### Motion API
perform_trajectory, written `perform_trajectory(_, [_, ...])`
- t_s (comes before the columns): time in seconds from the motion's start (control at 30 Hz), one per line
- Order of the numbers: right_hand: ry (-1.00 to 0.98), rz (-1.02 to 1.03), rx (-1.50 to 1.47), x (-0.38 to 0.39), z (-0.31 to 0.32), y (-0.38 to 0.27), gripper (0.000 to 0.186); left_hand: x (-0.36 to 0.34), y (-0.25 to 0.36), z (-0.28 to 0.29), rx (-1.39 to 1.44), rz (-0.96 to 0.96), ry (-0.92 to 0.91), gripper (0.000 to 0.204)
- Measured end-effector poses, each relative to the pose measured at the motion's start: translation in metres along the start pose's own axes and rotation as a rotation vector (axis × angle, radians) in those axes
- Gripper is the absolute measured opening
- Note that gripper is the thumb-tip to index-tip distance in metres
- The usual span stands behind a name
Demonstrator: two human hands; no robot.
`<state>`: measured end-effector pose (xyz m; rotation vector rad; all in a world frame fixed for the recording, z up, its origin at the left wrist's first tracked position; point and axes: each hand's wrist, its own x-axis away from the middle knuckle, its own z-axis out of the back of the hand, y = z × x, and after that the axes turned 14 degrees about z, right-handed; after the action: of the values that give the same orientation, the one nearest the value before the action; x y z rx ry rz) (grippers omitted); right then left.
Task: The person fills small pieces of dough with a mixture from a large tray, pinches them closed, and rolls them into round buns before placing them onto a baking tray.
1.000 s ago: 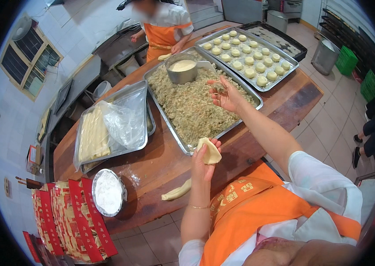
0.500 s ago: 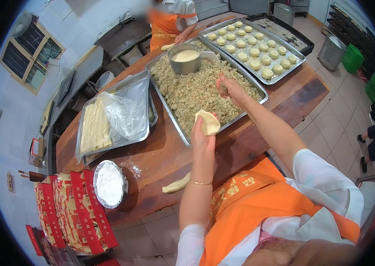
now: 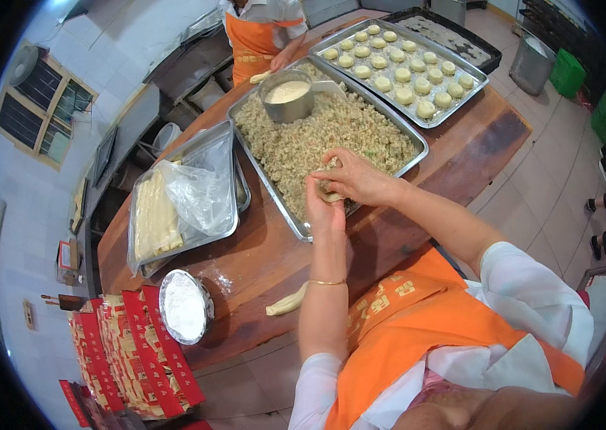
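My left hand [image 3: 326,215] cups a round, flat dough wrapper [image 3: 330,196] above the near edge of a large metal tray. Over it curves my right hand [image 3: 360,179], its fingertips and thumb closing on a small lump of crumbly filling [image 3: 332,164] and reaching the wrapper. My fingers cover most of the dough. Behind my hands, the tray holds a broad heap of the same crumbly filling [image 3: 274,147]. A metal bowl [image 3: 289,107] of pale, fine stuff rests on that heap. Beside my left forearm, a strip of dough [image 3: 289,301] lies on the wooden table [image 3: 260,261].
Round dough pieces sit in rows on a tray [image 3: 461,109] at the back right. Plastic-covered dough strips [image 3: 156,215] lie in a left tray. A bowl of white flour [image 3: 184,307] stands near red packets [image 3: 134,351]. Across the table, a person in an orange apron [image 3: 251,46] touches dough.
My right hand has come from above the filling heap to the dough wrapper in my left hand. The wrapper is now mostly covered by fingers. The view has shifted slightly.
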<state>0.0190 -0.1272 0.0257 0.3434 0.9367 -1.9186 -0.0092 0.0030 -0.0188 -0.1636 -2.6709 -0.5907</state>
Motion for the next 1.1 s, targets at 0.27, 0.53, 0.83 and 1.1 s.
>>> perform_trajectory(0.27, [0.259,0.016,-0.084,0.007,-0.012,-0.003,0.023,0.0,-0.006,0.008,-0.3,-0.158,-0.101,0.022])
perform_trajectory(0.53, [0.354,-0.301,-0.547,-0.008,0.017,-0.028,0.021,0.06,0.017,-0.037,-0.248,-0.13,-0.274,0.05])
perform_trajectory(0.83, [0.271,0.046,-0.007,0.005,-0.003,-0.057,0.014,0.014,-0.001,-0.006,-0.077,-0.107,-0.21,0.042])
perform_trajectory(1.1, [0.087,-0.241,-0.965,0.005,-0.005,-0.014,0.052,0.02,-0.003,-0.021,0.09,-0.041,-0.13,0.031])
